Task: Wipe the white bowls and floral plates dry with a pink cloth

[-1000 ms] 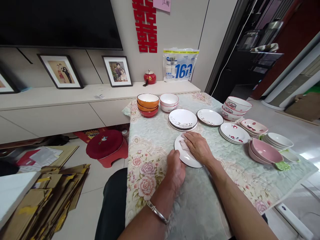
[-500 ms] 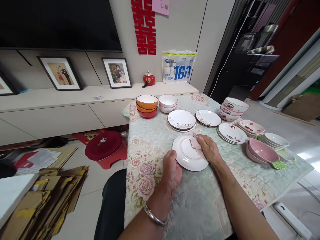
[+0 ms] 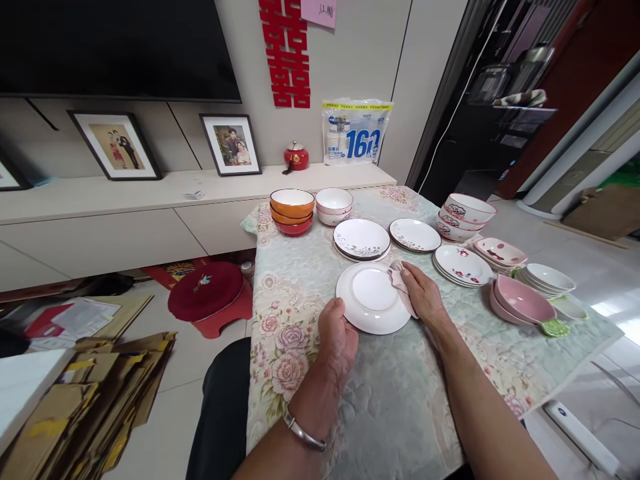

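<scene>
A white plate [image 3: 370,313] is held underside up above the flowered tablecloth [image 3: 380,400], its foot ring showing. My left hand [image 3: 339,337] grips its lower left rim, thumb on the upper face and fingers hidden beneath. On the right rim, my right hand [image 3: 424,293] is closed on a pale pink cloth [image 3: 399,280], which is folded over the plate's edge. Just behind the plate lies a stack of patterned white plates [image 3: 361,239]. A second plate stack [image 3: 415,235] and a stack with red flowers [image 3: 463,265] sit to the right.
Orange and red bowls [image 3: 293,212] and white bowls [image 3: 334,205] stand at the back left of the table. Toward the right are tall patterned bowls [image 3: 466,217], pink bowls [image 3: 523,301] and small white dishes [image 3: 547,279]. A red stool [image 3: 210,300] and flattened cardboard [image 3: 100,400] are on the floor at left.
The plate has shifted slightly left and tilted in my hands. My right hand and the cloth have moved from over the plate's face to its right rim.
</scene>
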Demonstrator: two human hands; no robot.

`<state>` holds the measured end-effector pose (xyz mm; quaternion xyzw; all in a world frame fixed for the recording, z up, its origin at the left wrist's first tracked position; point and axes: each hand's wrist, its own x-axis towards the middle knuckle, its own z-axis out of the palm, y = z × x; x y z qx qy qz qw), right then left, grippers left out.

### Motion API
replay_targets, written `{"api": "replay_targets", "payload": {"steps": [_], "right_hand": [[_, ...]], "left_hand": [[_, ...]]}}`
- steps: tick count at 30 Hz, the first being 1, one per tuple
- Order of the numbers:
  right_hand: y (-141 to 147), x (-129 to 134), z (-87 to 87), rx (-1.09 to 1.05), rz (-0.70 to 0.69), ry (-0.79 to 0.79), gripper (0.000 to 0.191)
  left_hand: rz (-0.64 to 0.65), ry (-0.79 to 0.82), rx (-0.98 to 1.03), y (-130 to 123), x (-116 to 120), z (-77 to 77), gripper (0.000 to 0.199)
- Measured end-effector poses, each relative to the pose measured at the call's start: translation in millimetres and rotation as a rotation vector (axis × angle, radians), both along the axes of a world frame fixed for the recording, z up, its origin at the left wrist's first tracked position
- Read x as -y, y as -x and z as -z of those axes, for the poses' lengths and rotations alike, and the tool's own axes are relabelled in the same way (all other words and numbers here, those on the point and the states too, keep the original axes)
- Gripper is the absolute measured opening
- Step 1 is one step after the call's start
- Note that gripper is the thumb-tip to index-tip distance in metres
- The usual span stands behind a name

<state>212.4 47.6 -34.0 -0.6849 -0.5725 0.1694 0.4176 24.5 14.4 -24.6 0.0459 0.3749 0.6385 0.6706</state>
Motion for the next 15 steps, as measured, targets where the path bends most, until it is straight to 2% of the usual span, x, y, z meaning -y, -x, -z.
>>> {"api": "replay_targets", "payload": {"steps": [5,9,15], "right_hand": [[-0.3,1.2,-2.1,0.060,0.009,0.033,0.048],[0.4,2.1,-1.2,0.192,0.028,0.042,0.042],[-1.5,3.8,0.5,0.263,0.038,0.065,0.040]], "left_hand": [[-0.042,-0.003,-0.015,1.9,-1.8,5.1,0.007],[-0.068,-0.015,-0.035,2.2,-2.4,8.9,0.008],[-0.073,-0.011,-0.045,1.4,-1.8,8.1,0.004]]}}
